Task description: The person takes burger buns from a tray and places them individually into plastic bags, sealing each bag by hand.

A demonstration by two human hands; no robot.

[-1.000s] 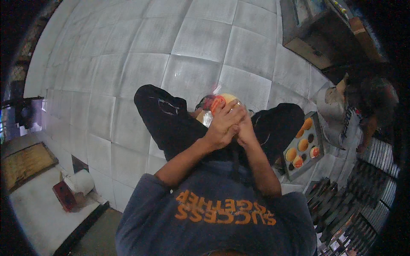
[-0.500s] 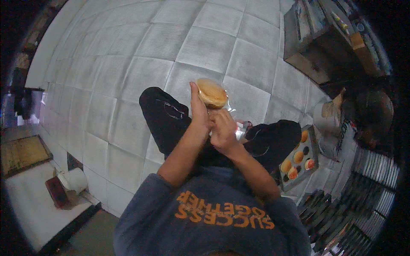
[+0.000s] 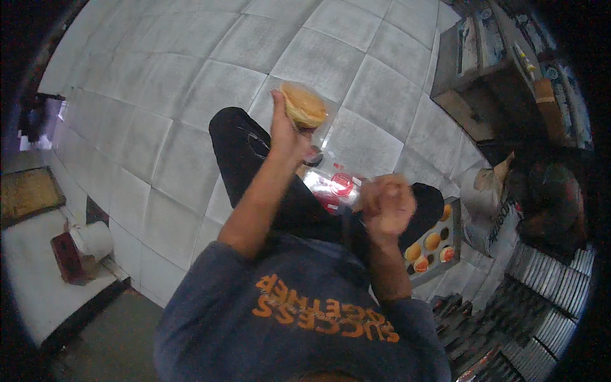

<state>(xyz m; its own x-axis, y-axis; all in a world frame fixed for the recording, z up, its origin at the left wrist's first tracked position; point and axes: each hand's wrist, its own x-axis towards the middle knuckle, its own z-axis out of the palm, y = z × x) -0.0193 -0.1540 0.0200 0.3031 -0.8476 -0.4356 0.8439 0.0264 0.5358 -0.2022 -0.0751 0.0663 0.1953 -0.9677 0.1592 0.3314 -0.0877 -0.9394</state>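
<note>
My left hand (image 3: 286,134) is closed on a round golden bun (image 3: 304,102) in a clear bag, raised above my left thigh. Below it, between my crossed legs, lie shiny plastic packets (image 3: 328,188) with red labels. My right hand (image 3: 389,204) is just right of these packets, fingers curled but blurred, so I cannot tell whether it holds anything.
A metal tray (image 3: 421,279) with several buns is beside my right leg. A dark figure, apparently a person (image 3: 550,200), is at the right near a white sack (image 3: 477,191). A cabinet (image 3: 474,92) stands at upper right, stacked trays (image 3: 560,286) at lower right.
My hands were clasped together on the packets. Now my left hand has lifted the bagged bun forward and up, and my right hand has moved away to the right.
</note>
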